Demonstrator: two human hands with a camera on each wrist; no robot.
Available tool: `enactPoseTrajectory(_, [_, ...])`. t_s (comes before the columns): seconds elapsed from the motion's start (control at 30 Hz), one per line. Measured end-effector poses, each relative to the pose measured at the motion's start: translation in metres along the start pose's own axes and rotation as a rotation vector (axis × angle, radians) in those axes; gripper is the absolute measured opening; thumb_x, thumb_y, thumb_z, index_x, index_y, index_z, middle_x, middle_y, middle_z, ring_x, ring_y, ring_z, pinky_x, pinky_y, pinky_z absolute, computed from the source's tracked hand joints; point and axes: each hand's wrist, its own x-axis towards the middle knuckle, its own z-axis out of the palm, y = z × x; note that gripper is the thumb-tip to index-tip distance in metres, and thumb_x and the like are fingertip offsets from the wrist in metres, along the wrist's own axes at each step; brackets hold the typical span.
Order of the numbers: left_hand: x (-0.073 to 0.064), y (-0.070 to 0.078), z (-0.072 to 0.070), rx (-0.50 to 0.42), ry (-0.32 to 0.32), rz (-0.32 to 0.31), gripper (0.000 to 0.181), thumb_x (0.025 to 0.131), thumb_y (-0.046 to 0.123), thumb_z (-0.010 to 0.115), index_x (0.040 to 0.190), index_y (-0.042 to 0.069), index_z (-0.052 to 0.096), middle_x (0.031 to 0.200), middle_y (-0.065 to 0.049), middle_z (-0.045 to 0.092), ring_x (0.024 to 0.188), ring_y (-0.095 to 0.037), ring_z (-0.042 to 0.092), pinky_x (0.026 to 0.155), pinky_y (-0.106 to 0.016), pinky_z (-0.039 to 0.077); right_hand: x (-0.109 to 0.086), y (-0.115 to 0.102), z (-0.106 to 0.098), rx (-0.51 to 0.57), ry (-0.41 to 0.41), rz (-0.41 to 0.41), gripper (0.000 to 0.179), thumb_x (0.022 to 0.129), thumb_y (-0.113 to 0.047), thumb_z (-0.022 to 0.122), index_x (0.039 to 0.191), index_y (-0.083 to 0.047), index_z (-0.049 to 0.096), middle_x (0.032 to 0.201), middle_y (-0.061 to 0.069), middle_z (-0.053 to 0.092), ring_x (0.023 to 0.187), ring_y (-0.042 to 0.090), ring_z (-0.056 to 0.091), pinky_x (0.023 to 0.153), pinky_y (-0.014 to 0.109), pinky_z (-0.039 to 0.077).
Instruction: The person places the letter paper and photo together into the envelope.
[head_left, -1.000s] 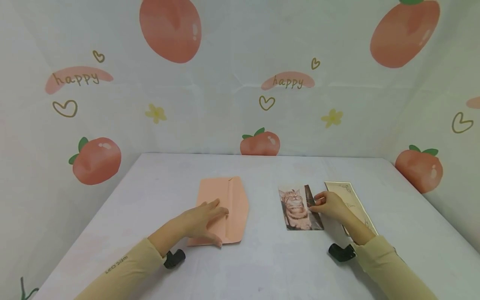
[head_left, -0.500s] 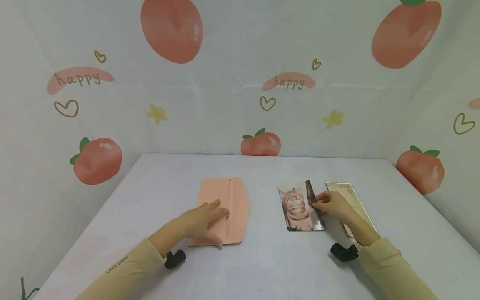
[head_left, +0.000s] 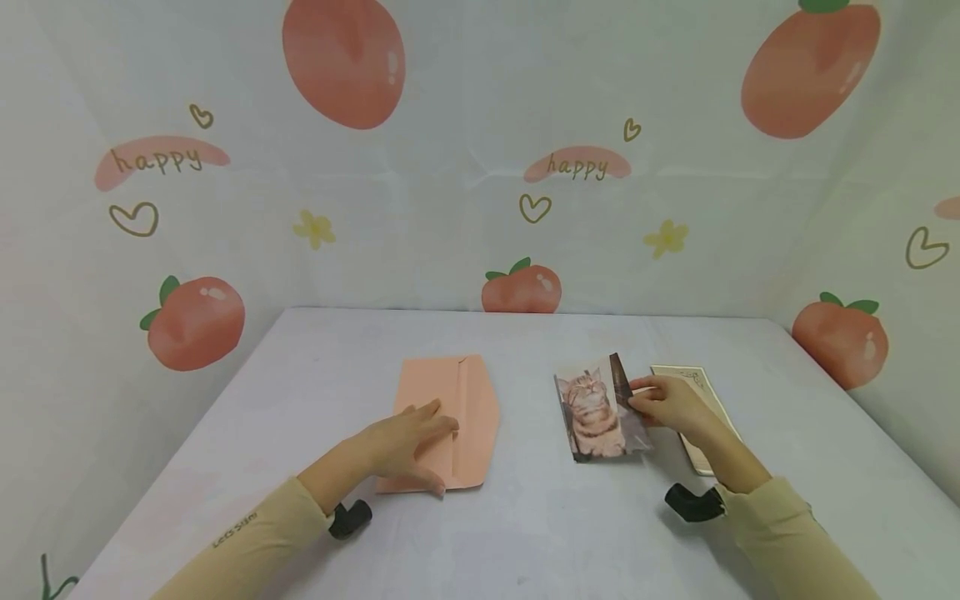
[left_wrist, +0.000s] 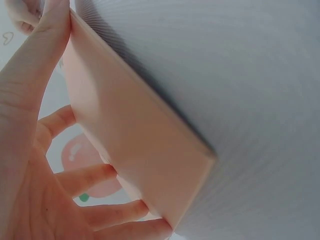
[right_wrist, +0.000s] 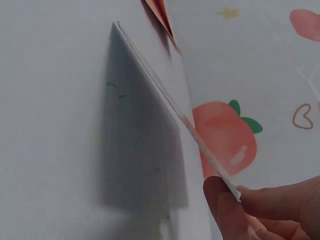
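A glossy picture card [head_left: 598, 415] shows a ginger tabby cat with its eyes closed, set against a pale ground with a dark strip down the side nearest the right hand [head_left: 671, 406]. It lies at those fingertips, on the side toward the left hand [head_left: 408, 440], tilted, with its gripped edge raised; the right wrist view has it nearly edge-on, its pale underside above a broad shadow. A peach-pink envelope [head_left: 474, 421] lies beneath the left fingers, its tapered flap spread toward the right hand. Just beyond the right fingers, partly hidden by that hand and wrist, is a cream card [head_left: 688, 379] with a gold border and fine ornament. All of this is on a white-covered table [head_left: 517, 542], and past the fingertips rises a white cloth backdrop [head_left: 420, 208] printed with red fruit, yellow flowers, outlined hearts and the word "happy". Behind each hand come a black wrist device [head_left: 693, 503] and a beige sleeve [head_left: 247, 537]. The right thumb and forefinger pinch the picture card's edge between them. The left fingers are spread well apart and nearly straight, their tips touching the envelope, with the thumb at its near edge.
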Motion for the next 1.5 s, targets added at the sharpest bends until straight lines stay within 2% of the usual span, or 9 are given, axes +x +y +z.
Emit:
enactPoseTrajectory(0.27, [0.0,0.0,0.001,0.001,0.003,0.004,0.084,0.068,0.058,0.073,0.137,0.022,0.041,0.153,-0.022,0.024,0.13,-0.058,0.03,0.093,-0.066,0.039,-0.002,-0.007,-0.001,0.016,0.016,-0.025,0.044,0.093,-0.009,0.054,0.127,0.015,0.043,0.109,0.028,0.062,0.085,0.011,0.062,0.07,0.025,0.056])
enactPoseTrajectory(0.93, [0.001,0.0,0.0,-0.004,-0.003,-0.002,0.083,0.068,0.058,0.073,0.137,0.023,0.041,0.153,-0.021,0.023,0.129,-0.058,0.03,0.092,-0.065,0.04,-0.003,-0.02,0.001,0.007,0.017,-0.025,0.048,0.094,-0.018,0.056,0.13,0.01,0.043,0.124,0.033,0.053,0.091,0.015,0.064,0.073,0.026,0.056])
enactPoseTrajectory(1.5, [0.001,-0.001,0.001,-0.009,-0.004,-0.005,0.085,0.067,0.059,0.072,0.138,0.023,0.04,0.153,-0.021,0.023,0.13,-0.058,0.029,0.095,-0.066,0.038,0.0,-0.033,0.007,0.033,0.006,-0.049,0.045,0.093,-0.014,0.056,0.13,0.009,0.044,0.116,0.029,0.059,0.085,0.01,0.063,0.072,0.025,0.056])
